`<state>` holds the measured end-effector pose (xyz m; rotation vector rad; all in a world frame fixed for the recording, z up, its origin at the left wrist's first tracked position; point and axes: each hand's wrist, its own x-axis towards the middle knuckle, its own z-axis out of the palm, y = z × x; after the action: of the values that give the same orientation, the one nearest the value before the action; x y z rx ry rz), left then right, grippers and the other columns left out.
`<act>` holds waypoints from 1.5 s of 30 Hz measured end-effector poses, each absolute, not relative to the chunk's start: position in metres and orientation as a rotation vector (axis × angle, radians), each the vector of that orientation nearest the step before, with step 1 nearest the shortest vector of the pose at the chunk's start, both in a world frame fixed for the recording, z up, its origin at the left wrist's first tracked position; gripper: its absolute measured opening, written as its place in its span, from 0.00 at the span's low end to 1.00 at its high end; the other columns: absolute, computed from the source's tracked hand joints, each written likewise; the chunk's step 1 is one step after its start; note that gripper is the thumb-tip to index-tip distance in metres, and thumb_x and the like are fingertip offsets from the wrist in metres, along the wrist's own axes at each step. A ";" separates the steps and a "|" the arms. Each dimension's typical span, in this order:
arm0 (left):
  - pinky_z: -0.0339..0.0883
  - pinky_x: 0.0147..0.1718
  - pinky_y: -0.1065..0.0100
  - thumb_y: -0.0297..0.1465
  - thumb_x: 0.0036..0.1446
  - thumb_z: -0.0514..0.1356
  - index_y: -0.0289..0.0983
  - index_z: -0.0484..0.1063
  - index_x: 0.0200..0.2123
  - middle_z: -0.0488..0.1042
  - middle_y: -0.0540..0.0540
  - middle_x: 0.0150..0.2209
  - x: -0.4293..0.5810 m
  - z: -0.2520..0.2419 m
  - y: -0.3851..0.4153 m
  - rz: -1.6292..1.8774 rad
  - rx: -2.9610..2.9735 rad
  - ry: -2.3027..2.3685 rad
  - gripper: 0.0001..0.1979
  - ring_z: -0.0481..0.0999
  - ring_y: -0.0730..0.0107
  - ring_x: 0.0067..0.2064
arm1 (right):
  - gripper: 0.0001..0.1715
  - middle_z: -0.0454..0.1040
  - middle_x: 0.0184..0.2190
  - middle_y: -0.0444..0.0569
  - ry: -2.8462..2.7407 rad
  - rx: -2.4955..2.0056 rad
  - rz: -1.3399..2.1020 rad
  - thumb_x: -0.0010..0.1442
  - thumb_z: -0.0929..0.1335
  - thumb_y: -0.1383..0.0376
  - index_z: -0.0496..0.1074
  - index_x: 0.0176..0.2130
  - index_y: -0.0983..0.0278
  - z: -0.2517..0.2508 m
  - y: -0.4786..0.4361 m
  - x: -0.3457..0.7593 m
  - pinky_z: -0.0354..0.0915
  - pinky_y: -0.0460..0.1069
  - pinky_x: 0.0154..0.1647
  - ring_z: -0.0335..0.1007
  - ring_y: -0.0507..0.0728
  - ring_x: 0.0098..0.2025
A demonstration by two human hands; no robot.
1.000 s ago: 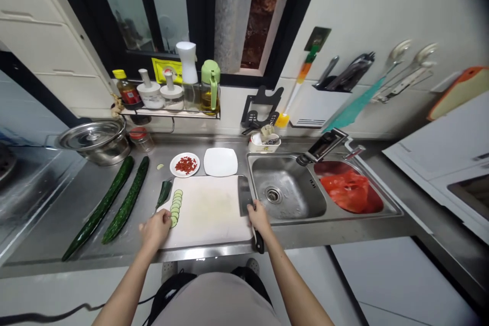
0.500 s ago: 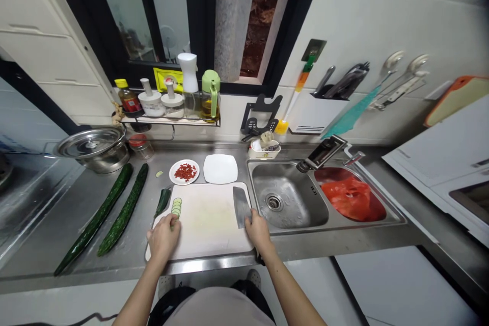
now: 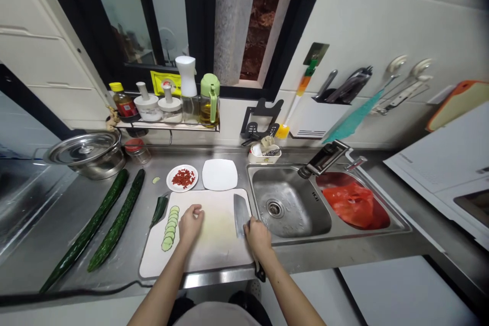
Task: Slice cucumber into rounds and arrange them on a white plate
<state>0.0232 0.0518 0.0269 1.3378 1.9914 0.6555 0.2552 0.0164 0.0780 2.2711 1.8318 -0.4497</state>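
Note:
A white cutting board [image 3: 214,252] lies on the steel counter in front of me. A row of cucumber slices [image 3: 169,221] runs along its left side. My left hand [image 3: 191,224] rests on the board just right of the slices, fingers curled, with nothing visible in them. My right hand [image 3: 258,237] grips the handle of a cleaver [image 3: 240,213], whose blade lies flat on the board's right edge. A cucumber end piece [image 3: 159,209] sits off the board's left corner.
Two whole cucumbers [image 3: 110,224] lie at the left. Behind the board are a small plate of chopped red chili [image 3: 182,178] and a white square plate [image 3: 219,174]. The sink [image 3: 290,204] is at the right, a red bag [image 3: 353,204] in its far basin. A lidded pot [image 3: 86,152] stands far left.
My left hand has moved from the board's left edge to the right of the slices, toward the middle. The cleaver blade shifted further onto the board.

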 end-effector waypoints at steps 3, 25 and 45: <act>0.63 0.41 0.67 0.36 0.54 0.55 0.43 0.71 0.47 0.77 0.48 0.42 0.036 0.028 0.072 0.645 1.314 2.011 0.17 0.75 0.65 0.40 | 0.18 0.76 0.41 0.59 1.847 2.282 -0.421 0.64 0.60 0.59 0.67 0.48 0.67 0.081 0.025 0.260 0.63 0.50 0.40 0.74 0.61 0.44; 0.55 0.50 0.51 0.39 0.57 0.50 0.44 0.73 0.47 0.78 0.42 0.44 0.047 0.035 0.160 0.343 1.282 2.214 0.18 0.75 0.52 0.48 | 0.19 0.76 0.44 0.57 1.869 2.483 -0.551 0.62 0.60 0.60 0.75 0.45 0.63 0.052 0.183 0.242 0.53 0.55 0.52 0.65 0.63 0.53; 0.57 0.47 0.54 0.38 0.52 0.54 0.43 0.71 0.32 0.78 0.50 0.34 0.040 0.045 0.136 0.453 1.188 2.098 0.08 0.76 0.58 0.40 | 0.12 0.76 0.34 0.48 1.914 2.683 -0.844 0.60 0.62 0.62 0.73 0.38 0.63 0.061 0.161 0.251 0.52 0.50 0.44 0.68 0.57 0.44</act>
<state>0.0397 0.1362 0.0452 1.1881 2.0982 0.4526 0.2506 0.1612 0.0613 2.6831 1.9139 -0.8437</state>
